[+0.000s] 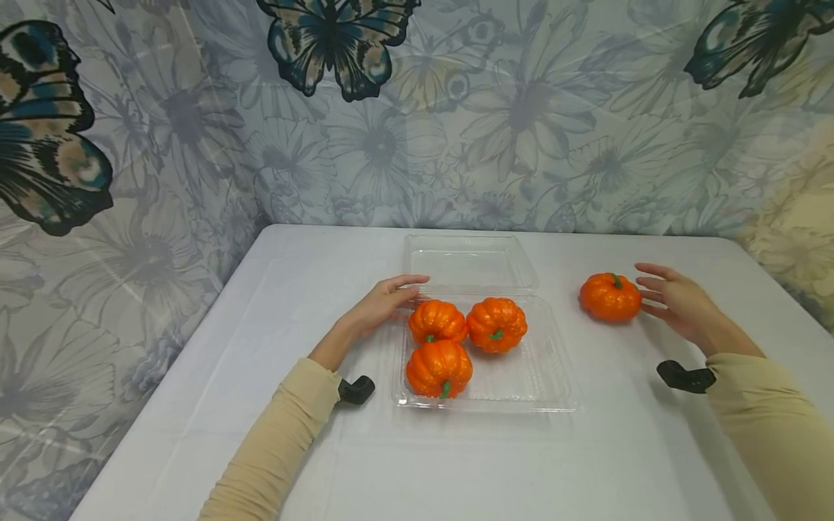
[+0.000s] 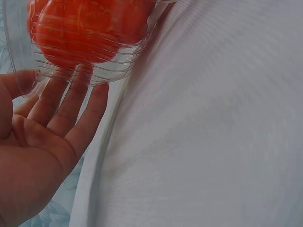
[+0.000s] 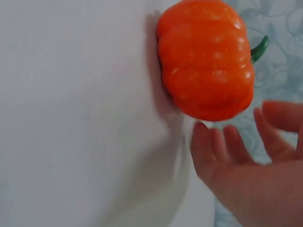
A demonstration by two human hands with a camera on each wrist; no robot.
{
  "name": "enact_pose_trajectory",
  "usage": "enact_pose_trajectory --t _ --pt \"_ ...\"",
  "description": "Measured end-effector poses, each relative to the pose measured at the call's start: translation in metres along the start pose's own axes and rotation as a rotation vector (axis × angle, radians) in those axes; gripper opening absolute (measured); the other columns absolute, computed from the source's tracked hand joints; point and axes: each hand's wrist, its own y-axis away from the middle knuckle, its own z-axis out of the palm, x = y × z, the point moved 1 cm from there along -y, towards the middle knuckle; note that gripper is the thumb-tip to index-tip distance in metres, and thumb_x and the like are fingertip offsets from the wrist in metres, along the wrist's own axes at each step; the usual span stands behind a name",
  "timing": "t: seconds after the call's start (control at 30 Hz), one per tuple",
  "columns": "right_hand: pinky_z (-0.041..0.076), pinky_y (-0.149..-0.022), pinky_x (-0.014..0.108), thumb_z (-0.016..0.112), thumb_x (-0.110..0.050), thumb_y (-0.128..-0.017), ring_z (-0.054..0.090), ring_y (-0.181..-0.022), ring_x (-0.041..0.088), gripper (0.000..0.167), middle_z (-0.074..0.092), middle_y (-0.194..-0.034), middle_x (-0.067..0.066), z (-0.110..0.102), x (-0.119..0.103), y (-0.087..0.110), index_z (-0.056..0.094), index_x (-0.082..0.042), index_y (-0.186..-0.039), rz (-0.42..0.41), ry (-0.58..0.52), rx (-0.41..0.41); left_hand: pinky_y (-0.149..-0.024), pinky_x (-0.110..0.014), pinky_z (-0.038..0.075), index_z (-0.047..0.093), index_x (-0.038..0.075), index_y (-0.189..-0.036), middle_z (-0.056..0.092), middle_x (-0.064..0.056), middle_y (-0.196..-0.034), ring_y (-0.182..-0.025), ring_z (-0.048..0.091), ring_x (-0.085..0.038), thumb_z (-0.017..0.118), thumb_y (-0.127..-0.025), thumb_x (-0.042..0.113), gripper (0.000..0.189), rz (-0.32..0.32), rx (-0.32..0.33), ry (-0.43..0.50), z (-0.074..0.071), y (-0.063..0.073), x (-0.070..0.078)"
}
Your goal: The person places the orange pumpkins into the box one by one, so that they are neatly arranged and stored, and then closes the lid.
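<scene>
My left hand (image 1: 384, 302) holds the left side of a clear plastic container (image 1: 515, 383), thumb at the rim and fingertips against the ribbed outer wall (image 2: 113, 71). Inside the tray sit three orange pumpkins with green stems: one at the back left (image 1: 438, 320), one in front of it (image 1: 438, 367) and one to the right (image 1: 497, 324). Another orange pumpkin (image 1: 610, 297) rests on the table to the right of the container. My right hand (image 1: 680, 302) is beside it with fingers spread and relaxed, fingertips close to its side (image 3: 208, 56); nothing is gripped there.
The container's clear lid (image 1: 469, 262) lies folded back behind the tray. A white cloth (image 1: 326, 456) covers the table. Behind it and on the left hangs a curtain (image 1: 521, 166) with flowers and butterflies. Each wrist carries a black device, one left (image 1: 356, 390), one right (image 1: 685, 377).
</scene>
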Motion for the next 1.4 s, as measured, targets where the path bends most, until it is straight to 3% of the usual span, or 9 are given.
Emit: enact_pose_trajectory --t 0.07,0.13,0.23,0.3,0.37,0.6,1.03,1.4 --pt "0.027 -0.109 0.042 0.029 -0.023 -0.105 0.012 -0.136 0.033 0.057 -0.011 -0.157 0.017 0.001 0.002 -0.001 0.002 -0.017 -0.154 0.002 0.053 -0.079 -0.088 -0.038 0.049 0.044 0.003 -0.141 0.061 -0.016 -0.121 -0.110 0.057 -0.026 0.045 -0.103 0.020 0.042 0.001 -0.004 0.001 0.000 0.000 -0.001" --pt "0.028 -0.107 0.043 0.034 -0.029 -0.105 0.009 -0.138 0.033 0.062 -0.012 -0.157 0.016 0.001 0.003 0.000 -0.001 -0.013 -0.154 -0.009 0.068 -0.132 -0.087 -0.037 0.049 0.044 0.003 -0.141 0.061 -0.015 -0.121 -0.109 0.057 -0.026 0.045 -0.103 0.021 0.042 0.000 -0.006 0.003 0.000 -0.001 -0.002" --pt "0.043 -0.097 0.031 0.042 -0.029 -0.103 0.028 -0.131 0.019 0.066 -0.006 -0.157 0.014 -0.001 0.006 0.001 0.003 -0.011 -0.154 -0.039 0.086 -0.174 -0.088 -0.038 0.049 0.044 0.003 -0.141 0.061 -0.015 -0.121 -0.110 0.057 -0.026 0.045 -0.102 0.021 0.043 0.001 -0.008 0.004 0.000 -0.001 -0.002" --pt "0.049 -0.086 0.024 0.045 -0.025 -0.102 0.042 -0.118 0.005 0.067 0.007 -0.153 0.014 -0.003 0.008 0.001 0.005 -0.008 -0.153 -0.058 0.098 -0.186 -0.088 -0.038 0.049 0.044 0.004 -0.141 0.061 -0.015 -0.121 -0.110 0.057 -0.026 0.045 -0.102 0.021 0.042 -0.001 -0.008 0.005 0.000 -0.001 -0.002" --pt "0.051 -0.084 0.027 0.047 -0.021 -0.102 0.049 -0.104 -0.004 0.067 0.010 -0.149 0.017 -0.004 0.009 0.002 0.005 -0.004 -0.152 -0.070 0.101 -0.198 -0.089 -0.039 0.048 0.044 0.005 -0.141 0.061 -0.016 -0.122 -0.111 0.057 -0.026 0.045 -0.103 0.020 0.042 -0.003 -0.007 0.004 0.000 -0.001 -0.001" --pt "0.051 -0.087 0.034 0.048 -0.018 -0.101 0.053 -0.098 -0.005 0.072 -0.001 -0.150 0.028 -0.005 0.013 0.004 -0.002 -0.002 -0.150 -0.036 0.120 -0.255 -0.092 -0.040 0.047 0.046 0.006 -0.141 0.060 -0.015 -0.123 -0.112 0.056 -0.026 0.045 -0.102 0.021 0.041 -0.015 0.002 0.003 -0.001 0.000 -0.002" --pt "0.050 -0.086 0.029 0.053 -0.010 -0.098 0.051 -0.098 -0.008 0.069 0.010 -0.147 0.023 0.004 0.005 0.017 0.009 -0.008 -0.152 -0.102 0.190 -0.202 -0.090 -0.040 0.048 0.045 0.006 -0.141 0.059 -0.015 -0.124 -0.112 0.056 -0.027 0.045 -0.102 0.021 0.042 -0.007 0.000 -0.007 -0.001 -0.001 0.000" --pt "0.048 -0.081 0.018 0.058 -0.017 -0.097 0.051 -0.107 -0.003 0.063 0.038 -0.136 -0.004 0.035 -0.020 0.050 0.025 -0.020 -0.151 -0.265 0.365 -0.146 -0.090 -0.039 0.048 0.044 0.004 -0.141 0.058 -0.017 -0.125 -0.112 0.056 -0.028 0.045 -0.102 0.021 0.043 -0.003 0.001 0.011 -0.001 -0.001 0.000"
